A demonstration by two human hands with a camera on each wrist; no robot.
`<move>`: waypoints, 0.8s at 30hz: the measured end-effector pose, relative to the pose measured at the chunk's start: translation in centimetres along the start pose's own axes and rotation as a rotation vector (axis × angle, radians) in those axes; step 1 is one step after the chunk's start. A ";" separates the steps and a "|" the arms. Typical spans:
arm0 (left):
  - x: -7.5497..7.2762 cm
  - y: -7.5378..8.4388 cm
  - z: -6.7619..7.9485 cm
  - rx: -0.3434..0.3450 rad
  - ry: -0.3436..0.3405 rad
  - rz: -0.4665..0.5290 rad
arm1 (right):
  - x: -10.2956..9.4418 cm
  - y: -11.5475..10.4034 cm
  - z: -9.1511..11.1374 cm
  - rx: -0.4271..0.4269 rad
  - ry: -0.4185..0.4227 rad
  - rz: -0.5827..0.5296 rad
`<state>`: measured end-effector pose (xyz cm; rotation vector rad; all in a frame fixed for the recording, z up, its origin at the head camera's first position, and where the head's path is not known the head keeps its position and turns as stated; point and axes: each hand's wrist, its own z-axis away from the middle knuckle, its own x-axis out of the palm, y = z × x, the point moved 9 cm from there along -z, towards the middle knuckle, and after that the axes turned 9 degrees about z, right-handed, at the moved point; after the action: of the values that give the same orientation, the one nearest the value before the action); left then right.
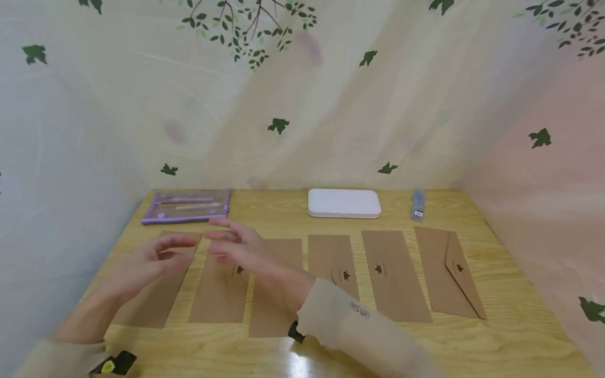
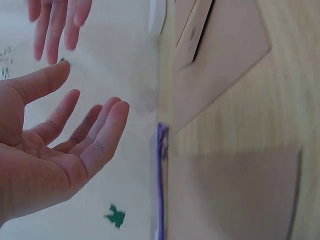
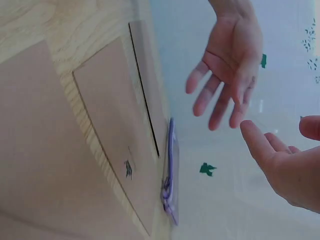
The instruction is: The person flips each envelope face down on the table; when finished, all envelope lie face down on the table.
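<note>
Both hands are raised above the left part of the wooden table, fingers loosely bent and nothing held. In the head view, the left hand (image 1: pixel 151 262) overlaps the leftmost brown envelope (image 1: pixel 146 304). Facing it, the right hand (image 1: pixel 250 249) hovers over the second envelope (image 1: pixel 215 302) and partly covers the third envelope (image 1: pixel 269 325). A small gap separates the fingertips. The left wrist view has the left palm (image 2: pixel 55 160) turned up, the right fingers (image 2: pixel 55 30) above it. From the right wrist, the left hand (image 3: pixel 232 55) and right hand (image 3: pixel 295 172) show spread fingers.
More brown envelopes with crown prints lie in the row, including one with a slanted flap (image 1: pixel 439 273) at right. Behind them are a purple-edged clear pencil pouch (image 1: pixel 189 219) with pens, a white case (image 1: pixel 344 203) and a small bluish packet (image 1: pixel 418 205). Leaf-printed cloth (image 1: pixel 331 136) encloses the table.
</note>
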<state>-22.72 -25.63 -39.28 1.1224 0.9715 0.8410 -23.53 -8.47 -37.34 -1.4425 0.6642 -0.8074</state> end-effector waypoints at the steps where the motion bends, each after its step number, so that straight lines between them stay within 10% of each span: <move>1: 0.7 -0.1 -0.1 -0.006 -0.016 0.011 | -0.4 0.0 0.2 -0.004 0.002 0.013; 15: 2.9 -4.0 -0.1 -0.077 -0.008 0.054 | -3.5 4.5 2.0 0.093 0.059 0.254; 24: 3.1 -5.4 0.2 -0.113 -0.025 0.100 | -3.8 7.6 1.8 0.190 0.106 0.069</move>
<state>-21.11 -24.10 -45.08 1.0886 0.8423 0.9483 -23.66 -4.67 -45.16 -1.2057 0.6940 -0.8733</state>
